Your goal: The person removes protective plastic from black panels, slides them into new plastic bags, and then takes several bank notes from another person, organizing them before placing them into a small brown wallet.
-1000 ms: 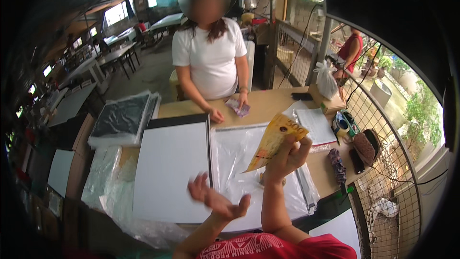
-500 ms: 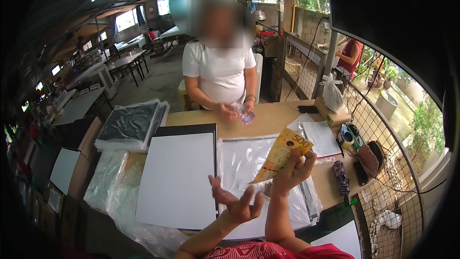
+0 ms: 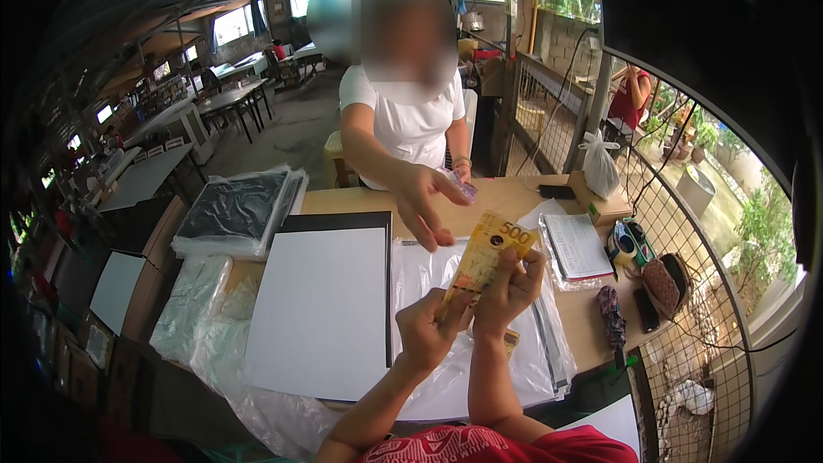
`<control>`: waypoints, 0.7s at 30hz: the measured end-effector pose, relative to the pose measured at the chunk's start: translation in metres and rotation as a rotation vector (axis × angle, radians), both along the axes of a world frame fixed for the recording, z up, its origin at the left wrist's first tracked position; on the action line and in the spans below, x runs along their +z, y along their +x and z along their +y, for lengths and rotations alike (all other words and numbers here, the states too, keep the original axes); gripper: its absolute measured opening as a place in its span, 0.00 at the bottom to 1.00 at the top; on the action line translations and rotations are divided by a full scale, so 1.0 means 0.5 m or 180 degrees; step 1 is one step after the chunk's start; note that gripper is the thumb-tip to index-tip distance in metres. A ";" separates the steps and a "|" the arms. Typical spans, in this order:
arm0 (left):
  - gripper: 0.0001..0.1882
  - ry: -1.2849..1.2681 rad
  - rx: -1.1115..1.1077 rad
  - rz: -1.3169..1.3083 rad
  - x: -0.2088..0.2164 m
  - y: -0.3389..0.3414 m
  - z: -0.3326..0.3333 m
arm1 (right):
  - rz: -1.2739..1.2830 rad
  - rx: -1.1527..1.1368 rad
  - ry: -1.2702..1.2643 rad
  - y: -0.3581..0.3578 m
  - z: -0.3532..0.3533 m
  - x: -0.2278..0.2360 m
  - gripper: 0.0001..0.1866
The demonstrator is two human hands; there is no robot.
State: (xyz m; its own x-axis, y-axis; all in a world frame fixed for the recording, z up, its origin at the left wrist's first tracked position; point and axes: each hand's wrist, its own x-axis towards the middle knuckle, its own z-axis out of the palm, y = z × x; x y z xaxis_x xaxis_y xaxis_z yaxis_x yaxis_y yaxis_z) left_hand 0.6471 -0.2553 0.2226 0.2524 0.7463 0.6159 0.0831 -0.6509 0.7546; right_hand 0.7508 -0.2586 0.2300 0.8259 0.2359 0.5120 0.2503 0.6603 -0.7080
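Observation:
A yellow banknote (image 3: 485,259) is held up over the table between my two hands. My right hand (image 3: 509,296) pinches its right side, thumb in front. Fingers of my left hand (image 3: 431,326) close on its lower left corner. Across the table a person in a white shirt (image 3: 403,133) stretches one hand (image 3: 423,197) toward the banknote, a small gap short of it. That person's other hand (image 3: 463,171) has a folded purple banknote (image 3: 464,189). Below my wrists, part of another yellowish note (image 3: 512,343) shows on the plastic-wrapped sheets (image 3: 531,360).
A large white sheet on a black board (image 3: 321,304) lies left of my hands. Farther left are a plastic-wrapped black pack (image 3: 231,210) and clear plastic bags (image 3: 193,309). To the right stand a paper list (image 3: 576,244), folded umbrella (image 3: 610,315), brown pouch (image 3: 664,283) and tied white bag (image 3: 599,167).
My left hand has risen from open fingers to grip the banknote's lower corner. The banknote has shifted slightly left. The person opposite has leaned in and reached a hand out toward it.

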 end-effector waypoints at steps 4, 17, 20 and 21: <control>0.07 0.0761 0.0581 -0.0761 -0.018 0.000 -0.012 | -0.0049 -0.0251 0.0121 0.002 0.011 0.014 0.05; 0.30 0.1727 0.1197 0.1095 -0.063 0.018 0.013 | -0.0016 -0.0259 0.0004 0.029 0.043 -0.017 0.05; 0.29 0.1826 0.1269 0.1143 -0.071 0.013 0.020 | -0.0077 -0.0333 -0.0004 0.032 0.059 -0.024 0.05; 0.28 0.1782 0.1255 0.1152 -0.071 0.012 0.023 | -0.0109 -0.0377 -0.0017 0.034 0.064 -0.027 0.05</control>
